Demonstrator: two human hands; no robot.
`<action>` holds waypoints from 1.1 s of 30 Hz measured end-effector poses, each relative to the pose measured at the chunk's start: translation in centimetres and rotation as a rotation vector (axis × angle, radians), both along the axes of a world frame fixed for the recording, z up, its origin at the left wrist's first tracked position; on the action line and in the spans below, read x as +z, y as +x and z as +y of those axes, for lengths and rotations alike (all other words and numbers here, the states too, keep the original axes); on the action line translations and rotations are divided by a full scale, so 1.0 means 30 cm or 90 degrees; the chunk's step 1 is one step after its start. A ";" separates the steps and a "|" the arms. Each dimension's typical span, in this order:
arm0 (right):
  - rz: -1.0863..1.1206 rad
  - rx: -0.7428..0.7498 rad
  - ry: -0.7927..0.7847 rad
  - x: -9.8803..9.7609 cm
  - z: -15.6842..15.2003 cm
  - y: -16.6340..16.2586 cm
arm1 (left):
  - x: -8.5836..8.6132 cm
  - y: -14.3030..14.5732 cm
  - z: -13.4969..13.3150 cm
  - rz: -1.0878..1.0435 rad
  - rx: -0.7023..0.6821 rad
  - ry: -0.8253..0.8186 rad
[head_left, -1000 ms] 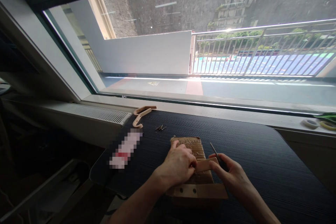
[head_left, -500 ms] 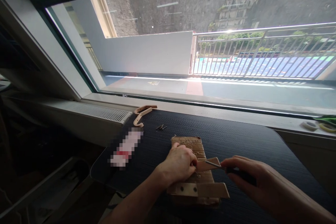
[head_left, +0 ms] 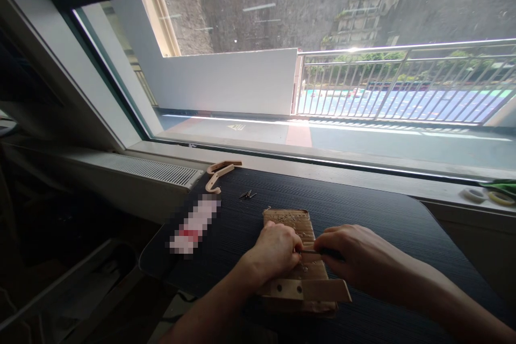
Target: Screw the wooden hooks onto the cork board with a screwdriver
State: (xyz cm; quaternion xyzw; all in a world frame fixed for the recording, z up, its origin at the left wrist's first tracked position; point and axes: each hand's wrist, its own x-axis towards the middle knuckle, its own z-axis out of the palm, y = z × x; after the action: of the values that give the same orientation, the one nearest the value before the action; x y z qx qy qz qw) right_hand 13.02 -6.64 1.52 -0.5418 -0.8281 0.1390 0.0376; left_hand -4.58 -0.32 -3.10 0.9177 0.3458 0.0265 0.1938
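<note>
My right hand [head_left: 350, 250] is closed round the dark handle of a screwdriver, whose thin metal shaft [head_left: 309, 251] points left toward my left fingertips. Curled on a corrugated cardboard block [head_left: 288, 218], my left hand [head_left: 279, 247] pinches the end of a light wooden strip [head_left: 316, 257], which lies beneath the shaft and is largely covered by my hands. The screwdriver's tip is hidden at my left fingers. Nearer to me, a second wooden strip [head_left: 324, 290] with two dark round spots lies across the block, its right end sticking out past the edge.
Several screws [head_left: 248, 194] lie on the black table [head_left: 346, 201] behind the block. Two curved wooden pieces [head_left: 220, 177] rest at the far left corner, by a blurred pink item [head_left: 197, 223]. Rolls of tape [head_left: 500, 197] sit on the sill at right.
My right hand has moved left with the screwdriver, bringing its shaft to my left fingertips and over the wooden strip. My left hand has stayed in place.
</note>
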 end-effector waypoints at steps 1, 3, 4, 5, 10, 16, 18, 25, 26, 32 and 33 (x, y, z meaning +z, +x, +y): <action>0.000 0.008 -0.007 0.001 0.004 0.000 | -0.001 0.000 0.000 -0.002 0.001 -0.003; -0.007 0.021 -0.018 0.008 0.011 -0.005 | 0.000 0.001 0.000 -0.006 0.000 -0.012; -0.015 0.027 -0.022 0.014 0.016 -0.011 | 0.001 0.001 0.000 -0.010 0.000 -0.014; -0.028 0.033 -0.025 0.024 0.021 -0.020 | 0.003 0.001 0.001 -0.014 -0.001 -0.016; -0.150 0.085 -0.064 0.098 0.065 -0.096 | -0.003 0.002 0.007 -0.030 -0.007 -0.021; -0.190 0.173 -0.058 0.127 0.144 -0.165 | -0.040 0.002 0.015 -0.041 -0.003 0.028; -0.199 0.175 -0.054 0.122 0.162 -0.176 | -0.045 -0.001 0.018 -0.042 -0.015 0.032; -0.201 0.171 -0.044 0.147 0.159 -0.172 | -0.035 -0.011 0.017 -0.069 -0.004 0.008; -0.205 0.165 -0.041 0.154 0.154 -0.167 | -0.033 -0.011 0.015 -0.072 -0.002 0.002; -0.186 0.201 -0.007 0.155 0.129 -0.149 | -0.026 -0.006 0.005 -0.073 0.016 0.003; -0.170 0.212 0.004 0.149 0.128 -0.150 | -0.028 -0.005 0.005 -0.072 0.018 0.017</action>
State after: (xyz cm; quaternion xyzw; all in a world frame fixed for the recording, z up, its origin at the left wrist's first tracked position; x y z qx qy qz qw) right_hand 8.52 -2.80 5.97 -0.4112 -0.9041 0.0678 -0.0942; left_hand -4.74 -0.17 -3.94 0.9122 0.3469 0.0860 0.2005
